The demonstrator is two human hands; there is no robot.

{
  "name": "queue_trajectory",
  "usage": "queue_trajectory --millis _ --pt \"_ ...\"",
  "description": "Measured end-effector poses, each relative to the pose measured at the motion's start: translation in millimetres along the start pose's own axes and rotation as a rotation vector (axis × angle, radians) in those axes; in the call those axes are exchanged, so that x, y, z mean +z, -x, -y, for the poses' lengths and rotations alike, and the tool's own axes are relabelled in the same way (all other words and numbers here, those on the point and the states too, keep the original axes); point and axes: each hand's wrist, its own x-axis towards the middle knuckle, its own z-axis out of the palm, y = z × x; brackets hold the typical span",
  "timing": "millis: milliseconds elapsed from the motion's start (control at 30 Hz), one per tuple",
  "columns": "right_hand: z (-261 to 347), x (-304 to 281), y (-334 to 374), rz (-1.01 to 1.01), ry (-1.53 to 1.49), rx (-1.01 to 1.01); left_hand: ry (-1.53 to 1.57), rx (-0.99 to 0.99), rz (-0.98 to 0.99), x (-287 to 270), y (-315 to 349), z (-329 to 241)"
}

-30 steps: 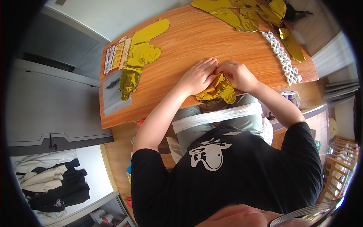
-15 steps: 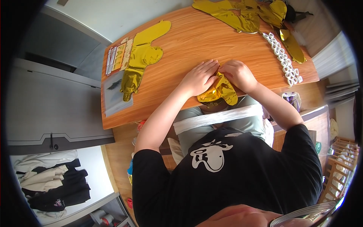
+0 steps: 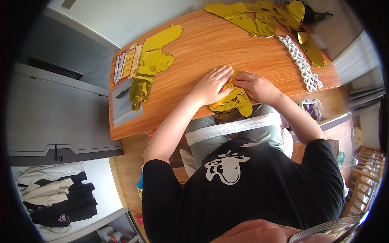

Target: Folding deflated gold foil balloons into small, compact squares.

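A flat gold foil balloon [image 3: 239, 102] lies wrinkled at the table's near edge, its lower end hanging over that edge. My left hand [image 3: 211, 86] rests flat on its left side, fingers stretched out and thumb across the foil. From the right, my right hand [image 3: 259, 88] lies on the upper part of the balloon with its fingers extended toward the left one. Some of the foil is hidden beneath both hands.
Another flat gold balloon [image 3: 153, 60] lies at the table's left, beside printed cards [image 3: 127, 65] and a translucent sheet [image 3: 125, 101]. More gold foil balloons [image 3: 259, 20] are heaped at the far right. Rows of small white rings [image 3: 300, 62] line the right edge of the wooden table [image 3: 194, 44].
My right hand has gone from curled fingers over the foil's top to lying flatter on it. The left hand stays pressed down, and the balloon between them has shifted slightly.
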Motion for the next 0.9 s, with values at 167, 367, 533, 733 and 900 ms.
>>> queue_trajectory --millis 167,367,533,733,900 --pt "-5.6 2.0 1.4 -0.014 -0.041 0.024 0.626 -0.132 0.103 -22.1 -5.8 13.0" --pt "-11.3 1.5 1.3 0.012 -0.008 -0.046 0.952 -0.127 0.207 -50.6 -13.1 34.5" --pt "-13.1 2.6 1.4 0.054 -0.021 -0.008 0.280 0.078 0.109 -24.8 -24.8 12.8" --pt "-7.7 -2.9 -0.6 0.020 0.066 -0.102 0.167 0.117 0.047 -4.0 -12.7 16.4" --pt "-12.7 -3.1 4.1 -0.051 0.069 -0.146 0.085 0.124 0.030 -2.6 -12.6 13.4"
